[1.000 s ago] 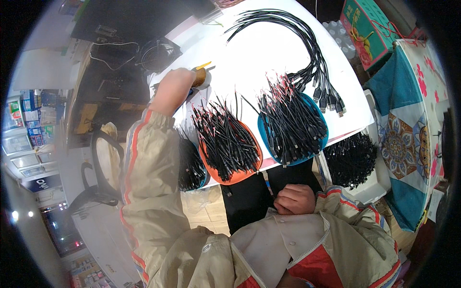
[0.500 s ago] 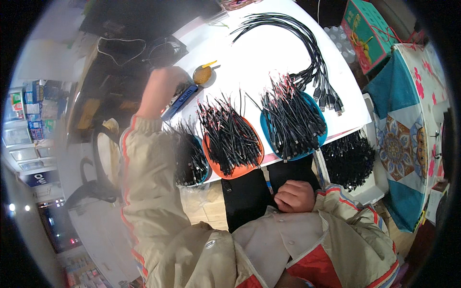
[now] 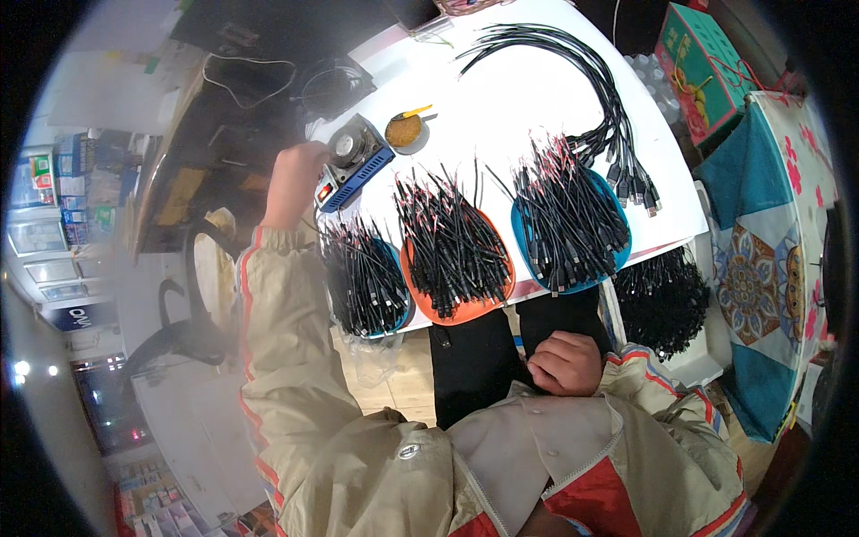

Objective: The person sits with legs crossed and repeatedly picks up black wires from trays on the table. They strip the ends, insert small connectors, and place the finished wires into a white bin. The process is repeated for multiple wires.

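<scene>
My left hand (image 3: 297, 182) is at the left side of a small box-shaped solder pot (image 3: 359, 170), blue and silver, with a round metal top and a lit red switch. Its fingertips lie against or just behind the pot's edge; whether they grip it is hidden. My right hand (image 3: 567, 363) rests on my lap, fingers curled in, with nothing showing in it. Black cables with stripped reddish wire ends fill an orange tray (image 3: 458, 315), a blue tray (image 3: 624, 250) and a second blue tray (image 3: 394, 327) at the table's near edge.
Behind the solder pot stands a round dish of amber paste (image 3: 403, 133) with a yellow stick. A bundle of long black USB cables (image 3: 601, 85) curves across the white table (image 3: 501, 107). More black cables (image 3: 667, 304) fill a white bin at the right, near a green box (image 3: 702, 72).
My left hand has moved off the top of the solder pot to its left side, uncovering the round top and red switch. The whole view has shifted slightly; my right hand stays on my lap.
</scene>
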### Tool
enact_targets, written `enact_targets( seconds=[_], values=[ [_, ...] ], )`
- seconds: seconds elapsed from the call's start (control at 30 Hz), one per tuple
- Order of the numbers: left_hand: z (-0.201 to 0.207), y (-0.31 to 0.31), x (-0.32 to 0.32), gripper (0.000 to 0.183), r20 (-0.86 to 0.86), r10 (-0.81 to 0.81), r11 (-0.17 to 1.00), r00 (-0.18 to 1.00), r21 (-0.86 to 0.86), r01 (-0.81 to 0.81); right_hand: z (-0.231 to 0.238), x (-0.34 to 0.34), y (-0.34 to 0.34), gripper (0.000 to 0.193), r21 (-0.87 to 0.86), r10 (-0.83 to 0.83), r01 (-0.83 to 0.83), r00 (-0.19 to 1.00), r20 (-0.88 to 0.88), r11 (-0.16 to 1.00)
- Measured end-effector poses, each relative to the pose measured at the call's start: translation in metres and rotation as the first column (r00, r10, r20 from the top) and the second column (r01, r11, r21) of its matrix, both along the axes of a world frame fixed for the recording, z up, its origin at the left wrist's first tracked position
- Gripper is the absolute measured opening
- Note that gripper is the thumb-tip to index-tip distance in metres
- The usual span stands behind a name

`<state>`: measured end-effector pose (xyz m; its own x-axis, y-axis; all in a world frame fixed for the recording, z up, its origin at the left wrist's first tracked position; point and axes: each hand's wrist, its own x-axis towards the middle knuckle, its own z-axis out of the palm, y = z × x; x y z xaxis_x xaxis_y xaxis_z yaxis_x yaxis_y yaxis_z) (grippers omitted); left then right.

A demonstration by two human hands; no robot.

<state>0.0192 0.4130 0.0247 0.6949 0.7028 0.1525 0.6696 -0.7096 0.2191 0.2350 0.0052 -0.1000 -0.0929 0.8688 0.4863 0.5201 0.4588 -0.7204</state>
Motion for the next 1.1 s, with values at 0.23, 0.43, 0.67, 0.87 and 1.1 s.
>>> enact_targets(
  seconds=[0.23, 0.43, 0.67, 0.87, 1.1],
  values=[
    [-0.006, 0.009, 0.000, 0.013, -0.089, -0.033, 0.996, 0.995, 0.081, 0.041, -0.001, 0.000, 0.000, 0.008, -0.019, 0.012, -0.011, 1.000, 0.012, 1.000],
    [-0.010, 0.015, 0.000, 0.012, -0.142, -0.030, 0.995, 0.989, 0.095, 0.043, -0.001, 0.002, 0.000, 0.009, -0.018, 0.033, -0.033, 0.999, 0.020, 0.999],
    [-0.011, 0.016, 0.002, 0.012, -0.182, -0.005, 0.994, 0.983, 0.104, 0.024, -0.001, 0.004, 0.000, 0.009, -0.021, 0.053, -0.052, 0.998, 0.033, 0.998],
    [-0.013, 0.016, 0.003, 0.011, -0.194, 0.015, 0.992, 0.981, 0.125, 0.010, -0.002, 0.003, -0.001, 0.009, -0.017, 0.040, -0.040, 0.998, 0.045, 0.999],
    [-0.018, 0.014, 0.002, 0.010, -0.117, 0.016, 0.991, 0.993, 0.136, 0.000, 0.000, 0.000, -0.005, 0.011, -0.051, -0.002, 0.004, 0.999, 0.044, 0.999]
  ],
)
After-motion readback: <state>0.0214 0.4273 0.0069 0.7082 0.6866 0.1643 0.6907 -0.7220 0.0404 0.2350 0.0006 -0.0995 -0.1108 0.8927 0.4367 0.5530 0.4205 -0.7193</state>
